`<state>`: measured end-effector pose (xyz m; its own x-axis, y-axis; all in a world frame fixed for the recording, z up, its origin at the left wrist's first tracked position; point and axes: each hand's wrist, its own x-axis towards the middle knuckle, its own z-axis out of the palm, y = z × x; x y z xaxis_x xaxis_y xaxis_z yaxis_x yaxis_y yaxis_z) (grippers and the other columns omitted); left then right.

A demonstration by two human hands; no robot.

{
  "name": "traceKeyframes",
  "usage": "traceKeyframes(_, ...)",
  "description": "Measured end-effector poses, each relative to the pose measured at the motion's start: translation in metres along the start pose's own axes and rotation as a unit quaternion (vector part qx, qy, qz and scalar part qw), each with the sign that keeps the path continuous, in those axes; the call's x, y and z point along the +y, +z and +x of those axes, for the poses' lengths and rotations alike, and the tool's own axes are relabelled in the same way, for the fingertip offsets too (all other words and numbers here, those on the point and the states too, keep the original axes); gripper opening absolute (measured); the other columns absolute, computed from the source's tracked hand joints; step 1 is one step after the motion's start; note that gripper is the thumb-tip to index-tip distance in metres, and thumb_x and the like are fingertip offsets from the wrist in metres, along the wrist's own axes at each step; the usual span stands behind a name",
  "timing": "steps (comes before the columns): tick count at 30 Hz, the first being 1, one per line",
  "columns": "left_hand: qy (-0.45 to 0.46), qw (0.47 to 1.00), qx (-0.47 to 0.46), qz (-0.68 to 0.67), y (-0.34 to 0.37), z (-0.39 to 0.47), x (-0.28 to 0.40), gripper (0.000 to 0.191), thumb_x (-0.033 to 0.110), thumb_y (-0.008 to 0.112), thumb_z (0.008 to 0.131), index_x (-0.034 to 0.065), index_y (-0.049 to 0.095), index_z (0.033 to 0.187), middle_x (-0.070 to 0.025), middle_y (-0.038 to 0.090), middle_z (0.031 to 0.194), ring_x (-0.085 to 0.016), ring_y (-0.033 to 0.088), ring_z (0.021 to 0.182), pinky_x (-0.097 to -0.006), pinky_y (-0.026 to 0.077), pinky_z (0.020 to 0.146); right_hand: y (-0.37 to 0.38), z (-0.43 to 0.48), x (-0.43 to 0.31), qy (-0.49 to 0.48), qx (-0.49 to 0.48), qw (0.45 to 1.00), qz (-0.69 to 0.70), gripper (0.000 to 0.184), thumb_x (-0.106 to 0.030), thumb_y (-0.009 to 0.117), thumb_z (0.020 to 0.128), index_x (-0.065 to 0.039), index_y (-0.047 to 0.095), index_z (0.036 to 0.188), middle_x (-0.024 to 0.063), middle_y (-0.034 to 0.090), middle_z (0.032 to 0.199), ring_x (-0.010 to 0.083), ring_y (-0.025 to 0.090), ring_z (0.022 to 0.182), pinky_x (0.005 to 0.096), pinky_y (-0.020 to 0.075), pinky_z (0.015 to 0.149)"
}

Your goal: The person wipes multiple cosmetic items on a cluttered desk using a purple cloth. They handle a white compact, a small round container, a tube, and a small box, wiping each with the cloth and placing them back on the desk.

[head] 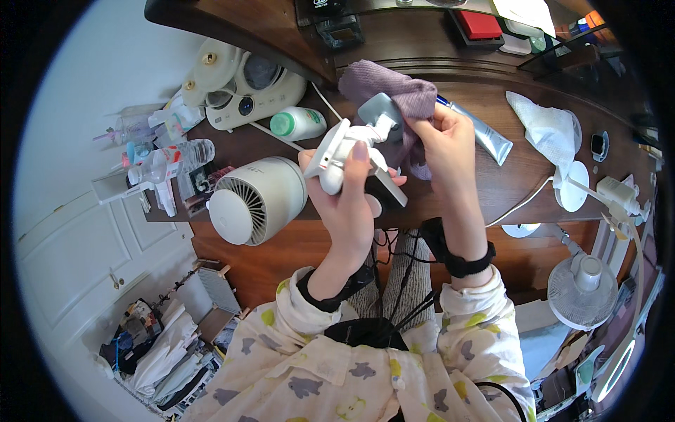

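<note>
My left hand (350, 211) grips a white figurine (350, 147) with a grey flat part at its upper end and a dark rectangular piece near its lower right. The figurine is tilted above the front part of the dark wooden desk (474, 203). In my right hand (451, 137) is a bunched mauve cloth (379, 79), pinched between thumb and fingers beside the figurine's grey part. Part of the cloth hangs behind the figurine. A silver-blue tube (488, 134) lies just right of my right hand.
Left on the desk are a white cylindrical fan (258, 200), a green-capped white bottle (298, 124), a cream appliance (258, 97) and a clear plastic bottle (174, 158). To the right are a white crumpled cloth (546, 129), a smartwatch (598, 146) and a lamp base (572, 187). A shelf stands behind.
</note>
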<state>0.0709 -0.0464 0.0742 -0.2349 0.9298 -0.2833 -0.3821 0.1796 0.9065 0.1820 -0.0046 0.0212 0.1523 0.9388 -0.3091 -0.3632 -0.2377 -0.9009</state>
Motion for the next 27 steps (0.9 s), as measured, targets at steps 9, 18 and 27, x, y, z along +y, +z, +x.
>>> traceKeyframes(9,-0.016,0.999,0.031,-0.030,-0.004,0.004,0.003,0.026,0.017,0.054,0.088,0.0013,0.035,0.098,-0.0150,0.056,0.083,-0.018,0.061,0.059,-0.0325,0.057,0.054,-0.017,-0.016,-0.017,0.044,0.078,0.978,0.188,0.019,-0.011,0.058,0.086,0.003,0.062,0.099,0.0072,0.064,0.090,0.0122,0.060,0.080,0.0260,0.0468,0.073)
traceKeyframes(18,0.074,0.992,0.005,0.102,-0.002,0.005,0.001,0.021,0.016,0.051,0.087,-0.0003,0.038,0.093,-0.0158,0.057,0.075,-0.021,0.062,0.058,-0.0371,0.057,0.053,0.003,0.007,-0.003,-0.056,-0.041,0.981,-0.182,0.013,-0.011,0.063,0.076,-0.001,0.065,0.085,0.0034,0.058,0.058,0.0079,0.050,0.052,0.0247,0.0401,0.050)
traceKeyframes(27,-0.136,0.979,0.023,-0.150,-0.040,0.026,0.010,0.038,0.035,0.048,0.087,-0.0018,0.053,0.096,-0.0103,0.058,0.079,-0.020,0.061,0.057,-0.0279,0.054,0.049,-0.018,0.014,-0.026,-0.068,0.065,0.986,0.140,0.017,-0.011,0.055,0.089,-0.001,0.059,0.102,0.0038,0.063,0.097,0.0131,0.058,0.087,0.0265,0.0444,0.080)
